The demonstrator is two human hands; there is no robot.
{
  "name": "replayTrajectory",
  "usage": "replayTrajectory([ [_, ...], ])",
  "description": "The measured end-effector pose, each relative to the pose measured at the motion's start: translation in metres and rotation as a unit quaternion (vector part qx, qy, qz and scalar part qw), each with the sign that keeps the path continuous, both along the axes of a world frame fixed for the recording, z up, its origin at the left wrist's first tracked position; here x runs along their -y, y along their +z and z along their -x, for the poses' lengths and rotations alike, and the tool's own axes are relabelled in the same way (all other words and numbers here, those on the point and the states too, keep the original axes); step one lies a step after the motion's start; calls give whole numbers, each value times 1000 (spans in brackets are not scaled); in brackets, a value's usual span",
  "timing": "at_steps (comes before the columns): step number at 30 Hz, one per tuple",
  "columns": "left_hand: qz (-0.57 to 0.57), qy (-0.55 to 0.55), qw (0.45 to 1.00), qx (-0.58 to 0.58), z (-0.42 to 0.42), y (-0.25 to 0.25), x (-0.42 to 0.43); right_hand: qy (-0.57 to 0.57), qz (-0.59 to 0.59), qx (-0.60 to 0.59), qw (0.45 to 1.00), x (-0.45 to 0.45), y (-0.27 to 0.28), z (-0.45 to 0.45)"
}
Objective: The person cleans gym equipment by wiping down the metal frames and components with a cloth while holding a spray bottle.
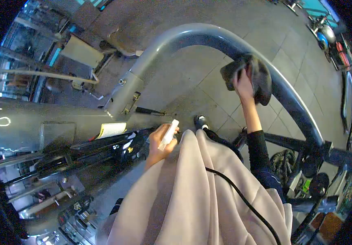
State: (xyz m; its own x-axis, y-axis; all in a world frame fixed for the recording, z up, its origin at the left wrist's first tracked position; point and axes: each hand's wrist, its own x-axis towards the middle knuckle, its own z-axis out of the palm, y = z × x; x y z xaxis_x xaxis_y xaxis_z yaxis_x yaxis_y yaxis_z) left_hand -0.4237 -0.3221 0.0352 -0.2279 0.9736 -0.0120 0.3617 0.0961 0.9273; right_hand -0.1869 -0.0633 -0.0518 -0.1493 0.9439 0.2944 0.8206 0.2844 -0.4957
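Observation:
My right hand [244, 85] is closed on a dark cloth [261, 79], which is pressed against the curved grey metal tube [200, 33] of a gym machine; the cloth is partly smeared by motion. In my left hand [158, 141], near my body, is a small white bottle [169, 135], its narrow end pointing up and away from me. The fingers wrap around the bottle. The curved tube joins a thick grey beam [53, 118] at the left, which carries a white and yellow label [112, 130].
Below lies a grey tiled floor [208, 73]. Coiled dark rope [283, 162] lies at the right by black machine parts. A padded bench [82, 51] stands at the upper left. Exercise bikes and balls [327, 34] are at the far upper right. My shoe [201, 121] shows below.

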Motion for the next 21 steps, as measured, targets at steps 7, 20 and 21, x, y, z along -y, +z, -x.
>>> replayTrajectory([
  [7,-15,-112,987,-116,3,-27,2,173,85,-125,973,-39,33,111],
  [20,-2,-118,985,-126,-55,-56,-43,367,16,-52,929,-61,3,132],
  [21,0,-113,986,-122,-62,-59,-46,375,-14,-71,924,-61,5,132],
])
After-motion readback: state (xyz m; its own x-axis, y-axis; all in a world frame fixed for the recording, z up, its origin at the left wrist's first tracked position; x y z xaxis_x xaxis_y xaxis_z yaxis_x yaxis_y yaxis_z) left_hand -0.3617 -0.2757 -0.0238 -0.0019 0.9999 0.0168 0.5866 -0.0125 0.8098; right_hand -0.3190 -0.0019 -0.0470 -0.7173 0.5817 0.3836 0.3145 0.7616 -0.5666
